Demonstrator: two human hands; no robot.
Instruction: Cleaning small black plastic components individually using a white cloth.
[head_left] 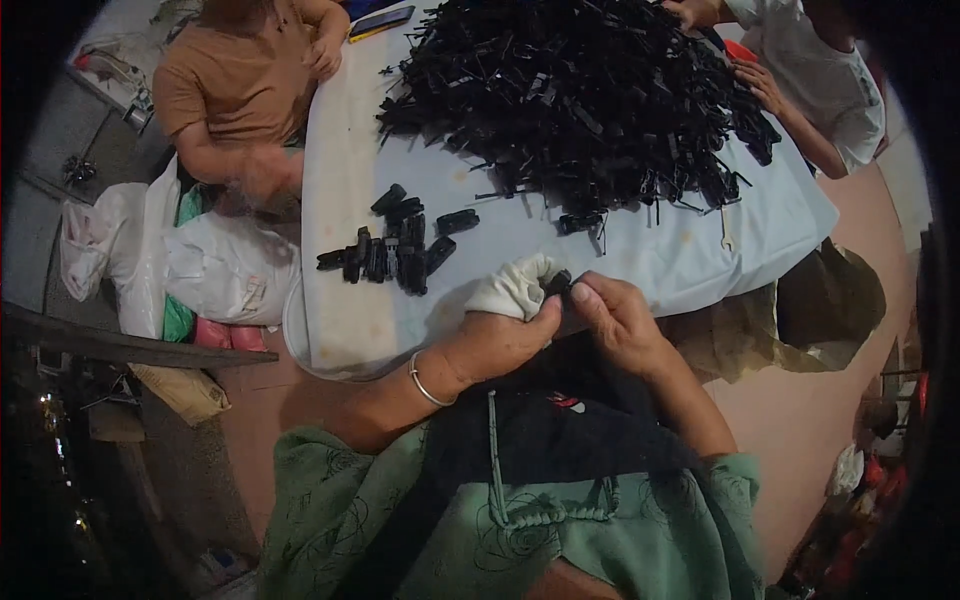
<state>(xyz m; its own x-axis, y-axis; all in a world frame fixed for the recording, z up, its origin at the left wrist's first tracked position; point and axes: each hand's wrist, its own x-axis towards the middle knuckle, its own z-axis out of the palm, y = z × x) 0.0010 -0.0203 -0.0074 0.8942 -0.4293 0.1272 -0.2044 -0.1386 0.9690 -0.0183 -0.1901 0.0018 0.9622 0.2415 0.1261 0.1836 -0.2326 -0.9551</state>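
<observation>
Close to the near edge of the table, my left hand (508, 338) is closed around a small black plastic part (561, 283). A white cloth glove (515, 288) covers some of that hand's fingers, and a silver bangle sits at the wrist. My bare right hand (625, 325) pinches the same part from the right, thumb and forefinger together. The part's far side is hidden by my fingers. To the left lies a cluster of similar black parts (405, 245), with a single black part (458, 221) just beside it.
A large heap of black plastic parts (570, 100) covers the far table (345, 170). An open-ended wrench (727, 228) lies right of centre. People sit at far left and far right, the right one's hand (760, 85) at the heap. White sacks (235, 265) stand left; a phone (382, 22) lies far left.
</observation>
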